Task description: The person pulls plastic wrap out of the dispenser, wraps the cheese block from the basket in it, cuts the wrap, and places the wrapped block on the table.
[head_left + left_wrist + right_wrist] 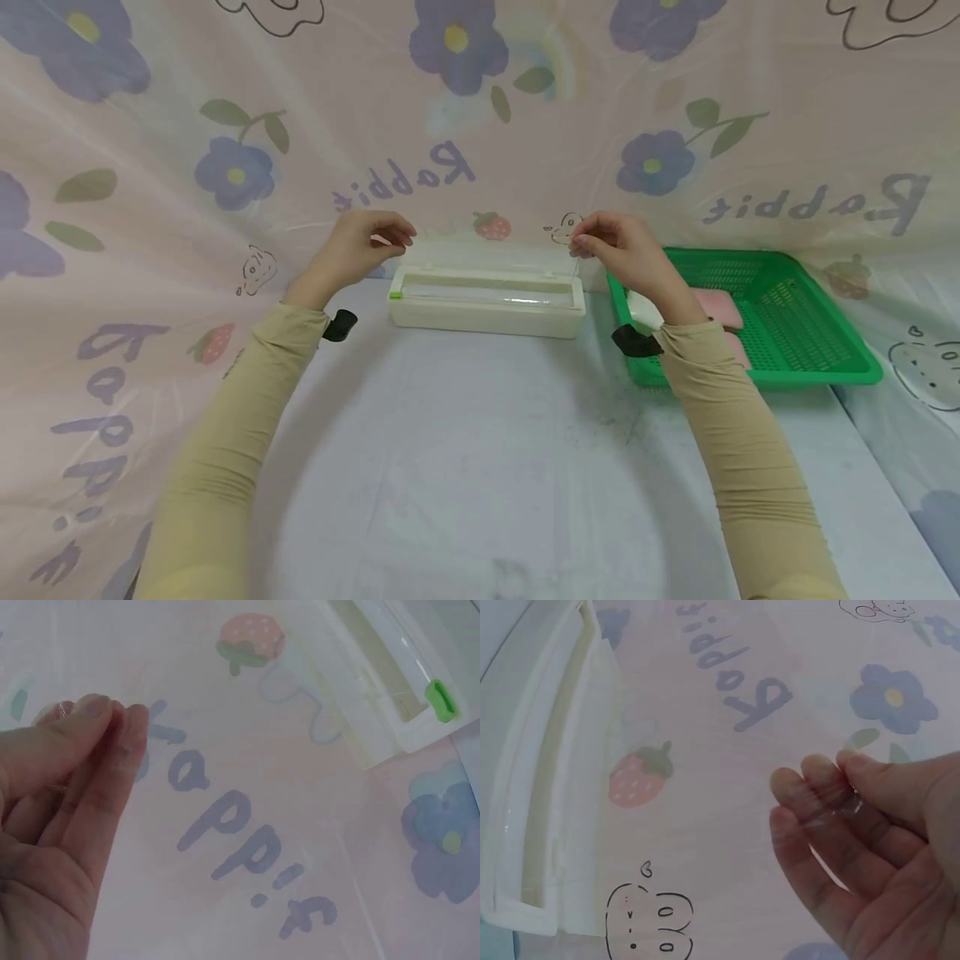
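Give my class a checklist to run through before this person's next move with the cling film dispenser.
1. Left hand pinching the clear film: ok.
2. Right hand pinching the film: ok.
3. Lid of the cling film dispenser raised: ok.
4. Green slide cutter at the dispenser's left end: ok.
5. Film free of wrinkles between the hands: cannot tell, too transparent.

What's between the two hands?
Head view: white box between left hand and right hand, lower in the picture. Right wrist view: clear film pinched in the right hand; its full span is too faint to trace.
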`<state>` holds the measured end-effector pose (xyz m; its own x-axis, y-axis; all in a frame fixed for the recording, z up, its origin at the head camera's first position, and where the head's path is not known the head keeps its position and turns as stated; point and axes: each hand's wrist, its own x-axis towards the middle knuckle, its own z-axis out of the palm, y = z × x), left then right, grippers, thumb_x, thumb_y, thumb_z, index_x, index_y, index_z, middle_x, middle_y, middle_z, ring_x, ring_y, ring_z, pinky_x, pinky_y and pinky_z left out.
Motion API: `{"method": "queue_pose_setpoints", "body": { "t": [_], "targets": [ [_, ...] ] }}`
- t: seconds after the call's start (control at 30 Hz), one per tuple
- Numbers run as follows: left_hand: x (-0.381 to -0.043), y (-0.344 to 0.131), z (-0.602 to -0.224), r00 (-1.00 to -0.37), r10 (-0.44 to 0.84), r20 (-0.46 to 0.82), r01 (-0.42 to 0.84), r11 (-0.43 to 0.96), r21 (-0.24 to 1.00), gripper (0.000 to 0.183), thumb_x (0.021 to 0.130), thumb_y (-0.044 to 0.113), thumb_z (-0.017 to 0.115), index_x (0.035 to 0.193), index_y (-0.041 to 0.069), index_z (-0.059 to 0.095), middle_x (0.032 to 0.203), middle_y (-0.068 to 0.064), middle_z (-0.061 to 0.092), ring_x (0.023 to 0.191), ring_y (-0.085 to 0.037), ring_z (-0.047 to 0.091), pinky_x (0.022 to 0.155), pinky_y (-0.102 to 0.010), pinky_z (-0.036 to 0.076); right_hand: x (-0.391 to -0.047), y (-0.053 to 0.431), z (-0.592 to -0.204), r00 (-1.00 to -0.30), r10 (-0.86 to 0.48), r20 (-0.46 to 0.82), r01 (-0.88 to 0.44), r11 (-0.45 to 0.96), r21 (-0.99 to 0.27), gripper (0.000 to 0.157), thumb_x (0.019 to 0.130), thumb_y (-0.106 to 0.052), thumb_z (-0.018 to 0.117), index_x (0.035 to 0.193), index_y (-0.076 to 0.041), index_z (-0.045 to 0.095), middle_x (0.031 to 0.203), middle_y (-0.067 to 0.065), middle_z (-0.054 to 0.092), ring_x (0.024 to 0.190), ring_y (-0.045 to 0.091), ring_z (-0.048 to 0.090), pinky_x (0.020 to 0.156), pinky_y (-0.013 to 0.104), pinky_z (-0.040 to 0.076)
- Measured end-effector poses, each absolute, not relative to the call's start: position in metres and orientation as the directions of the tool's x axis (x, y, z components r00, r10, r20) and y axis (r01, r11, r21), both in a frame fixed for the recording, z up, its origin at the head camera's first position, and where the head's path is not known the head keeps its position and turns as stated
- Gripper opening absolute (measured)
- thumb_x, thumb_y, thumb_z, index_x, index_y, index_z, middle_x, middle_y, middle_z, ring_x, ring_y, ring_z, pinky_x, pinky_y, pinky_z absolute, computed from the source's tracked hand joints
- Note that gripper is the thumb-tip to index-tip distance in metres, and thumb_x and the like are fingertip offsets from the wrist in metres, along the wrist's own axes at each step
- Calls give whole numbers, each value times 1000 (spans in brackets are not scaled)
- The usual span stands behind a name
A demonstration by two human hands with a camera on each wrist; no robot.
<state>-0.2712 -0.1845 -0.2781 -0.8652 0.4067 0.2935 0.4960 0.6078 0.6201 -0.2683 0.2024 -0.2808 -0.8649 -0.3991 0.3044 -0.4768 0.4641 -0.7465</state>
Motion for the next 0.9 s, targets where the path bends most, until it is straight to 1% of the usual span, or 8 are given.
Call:
{"method": "queue_pose_setpoints", "body": {
  "t": [0.13, 0.27, 0.37, 0.47, 0.6, 0.63, 0.8, 0.9],
  "targets": [
    [-269, -185, -276, -868, 364, 337, 496, 615, 613, 28, 88, 0, 68, 116, 3, 67, 104, -12, 69, 96, -22, 64, 84, -37, 54, -263, 204, -276, -863, -398, 312, -482, 463, -744, 17, 97, -10, 57, 106, 2, 63, 98, 15, 66, 86, 13, 63, 78, 22, 53],
    [-267, -186, -275, -863, 314, 395, 501, 625, 598, 21, 88, 6, 69, 109, 2, 71, 102, -12, 70, 90, -21, 67, 80, -32, 55, -257, 204, -269, -864, -385, 326, -484, 452, -749, 16, 96, -9, 58, 106, 2, 64, 98, 16, 66, 86, 12, 63, 78, 22, 53],
    [-264, -188, -273, -861, 310, 403, 505, 619, 602, 17, 89, 10, 69, 104, 2, 73, 100, -12, 71, 86, -21, 67, 76, -27, 55, -253, 204, -266, -864, -377, 334, -484, 439, -757, 15, 96, -8, 58, 106, 1, 65, 99, 17, 66, 86, 12, 63, 78, 21, 52],
    [-262, -191, -270, -851, 339, 401, 524, 602, 602, 15, 89, 9, 69, 101, 2, 73, 96, -10, 71, 83, -21, 68, 73, -22, 55, -250, 205, -263, -865, -369, 340, -483, 431, -762, 15, 96, -9, 58, 105, 2, 65, 99, 16, 66, 87, 13, 64, 78, 21, 53],
    [-258, -195, -264, -840, 366, 400, 542, 585, 603, 13, 88, 8, 69, 99, 3, 74, 94, -8, 72, 82, -18, 68, 71, -19, 54, -247, 205, -258, -863, -356, 358, -491, 428, -759, 16, 97, -10, 57, 105, 2, 65, 99, 13, 67, 89, 15, 65, 79, 22, 53],
    [-257, -196, -262, -838, 369, 402, 546, 577, 608, 13, 88, 8, 69, 99, 3, 74, 94, -9, 72, 82, -16, 68, 71, -19, 54, -246, 205, -257, -861, -353, 366, -496, 422, -759, 17, 97, -10, 57, 104, 2, 65, 99, 13, 67, 89, 17, 65, 79, 23, 53],
    [-253, -197, -255, -834, 362, 417, 552, 524, 649, 13, 88, 8, 69, 98, 1, 73, 91, -11, 72, 78, -9, 68, 71, -19, 55, -241, 205, -250, -858, -327, 396, -508, 425, -749, 18, 97, -12, 57, 104, 2, 65, 98, 11, 67, 88, 19, 64, 79, 24, 53],
    [-251, -197, -250, -830, 356, 429, 557, 487, 673, 14, 87, 7, 69, 98, -1, 73, 89, -14, 71, 75, -8, 67, 70, -21, 55, -238, 205, -246, -862, -304, 407, -505, 432, -747, 19, 97, -13, 56, 105, 2, 65, 96, 10, 67, 87, 18, 63, 80, 24, 52]
  ]
}}
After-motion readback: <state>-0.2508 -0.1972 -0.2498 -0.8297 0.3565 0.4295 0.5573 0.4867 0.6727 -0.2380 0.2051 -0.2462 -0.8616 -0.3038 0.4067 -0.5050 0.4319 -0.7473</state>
